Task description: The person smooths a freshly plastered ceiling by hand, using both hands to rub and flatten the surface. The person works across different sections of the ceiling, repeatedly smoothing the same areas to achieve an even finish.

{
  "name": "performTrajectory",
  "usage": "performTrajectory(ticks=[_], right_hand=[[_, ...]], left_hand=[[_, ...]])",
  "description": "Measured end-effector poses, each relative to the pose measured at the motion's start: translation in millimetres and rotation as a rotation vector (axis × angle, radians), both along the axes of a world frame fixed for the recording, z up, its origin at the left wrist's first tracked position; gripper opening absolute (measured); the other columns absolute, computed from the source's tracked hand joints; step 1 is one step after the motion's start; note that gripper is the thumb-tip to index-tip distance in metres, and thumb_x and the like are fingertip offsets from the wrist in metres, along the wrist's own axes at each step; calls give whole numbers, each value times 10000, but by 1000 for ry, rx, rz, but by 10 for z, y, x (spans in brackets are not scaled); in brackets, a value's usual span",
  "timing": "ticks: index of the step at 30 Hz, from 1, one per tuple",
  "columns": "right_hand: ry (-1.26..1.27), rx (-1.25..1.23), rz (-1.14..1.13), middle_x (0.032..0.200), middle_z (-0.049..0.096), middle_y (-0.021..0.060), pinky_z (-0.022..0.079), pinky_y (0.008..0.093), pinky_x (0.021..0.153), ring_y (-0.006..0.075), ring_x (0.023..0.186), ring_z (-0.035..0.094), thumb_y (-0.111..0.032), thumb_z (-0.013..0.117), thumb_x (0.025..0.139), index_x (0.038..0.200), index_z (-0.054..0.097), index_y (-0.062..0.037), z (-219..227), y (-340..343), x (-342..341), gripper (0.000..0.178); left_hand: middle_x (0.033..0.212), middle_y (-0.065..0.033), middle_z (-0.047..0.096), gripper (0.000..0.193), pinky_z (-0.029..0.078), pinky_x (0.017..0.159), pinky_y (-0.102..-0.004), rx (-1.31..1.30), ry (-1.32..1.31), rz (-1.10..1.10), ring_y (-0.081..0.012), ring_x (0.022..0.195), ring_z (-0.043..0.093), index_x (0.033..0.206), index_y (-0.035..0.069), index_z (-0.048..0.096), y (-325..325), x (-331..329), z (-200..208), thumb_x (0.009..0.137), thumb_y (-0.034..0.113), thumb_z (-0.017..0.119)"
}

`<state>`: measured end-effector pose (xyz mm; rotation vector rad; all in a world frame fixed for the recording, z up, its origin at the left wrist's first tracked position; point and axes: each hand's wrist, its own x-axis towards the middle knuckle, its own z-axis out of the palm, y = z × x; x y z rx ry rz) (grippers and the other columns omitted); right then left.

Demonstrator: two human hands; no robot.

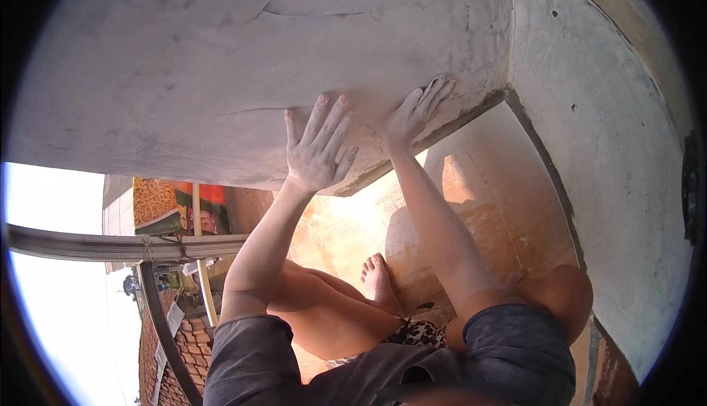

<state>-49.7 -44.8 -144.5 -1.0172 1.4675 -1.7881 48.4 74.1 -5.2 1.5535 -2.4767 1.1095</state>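
Observation:
A grey plastered wall (184, 60) fills the upper part of the head view, with thin cracks and dark smudges on it. My left hand (315, 148) lies flat on this wall, fingers spread, coated in pale dust. To its right, close to the wall's lower edge and the corner, my right hand (417, 111) is pressed against the same surface. Its fingers are bent together over what looks like a thin, dusty, folded sheet (440, 82), mostly hidden by the fingers; whether it is sandpaper is unclear. Both hands and wrists are whitened with powder.
A second grey wall (589, 133) meets the first at the right. Below is a tan, dusty floor (471, 178) with my bare foot (378, 281) on it. At left are a metal railing (66, 242), a colourful banner (177, 203) and a tiled roof (191, 347) farther down.

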Motion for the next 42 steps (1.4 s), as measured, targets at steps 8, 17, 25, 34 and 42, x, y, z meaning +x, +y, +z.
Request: performTrajectory(ticks=[8,17,25,34,42], right_hand=[[490,-706,42,1654,315,147,-47,699,1183,500,1540,78,-396,456,1034,1512,515,-174,1915,-132,51,530],[401,-553,200,1593,437,-52,146,746,1159,392,1545,209,-456,495,1027,1475,524,-382,609,926,635,455],[851,-912,257,1653,329,-59,107,691,1202,334,1568,145,-444,539,1016,1540,447,-359,1618,773,375,538],[1350,-888,226,1614,400,-44,96,727,1185,354,1552,190,-470,524,1019,1456,542,-335,983,539,-65,458],[785,-1060,211,1601,407,-78,72,793,1146,378,1559,134,-482,570,979,1396,625,-290,1862,604,860,462]], left_hand=[[1537,-85,519,621,-29,1203,-715,-357,89,-87,-377,1536,269,1474,138,544,512,245,433,1027,541,393],[1522,-102,532,576,154,1237,-595,-260,245,45,-333,1486,390,1422,113,594,192,31,445,997,484,478],[1433,-89,621,508,208,1252,-509,-256,158,-394,-333,1438,466,1356,107,664,289,-392,319,1022,430,456],[1458,-40,603,503,179,1271,-525,-425,334,-482,-282,1437,467,1416,156,615,550,-202,655,1011,416,470],[1494,-132,562,600,156,1245,-578,-694,436,-148,-361,1468,417,1434,47,577,509,415,651,986,438,493]])
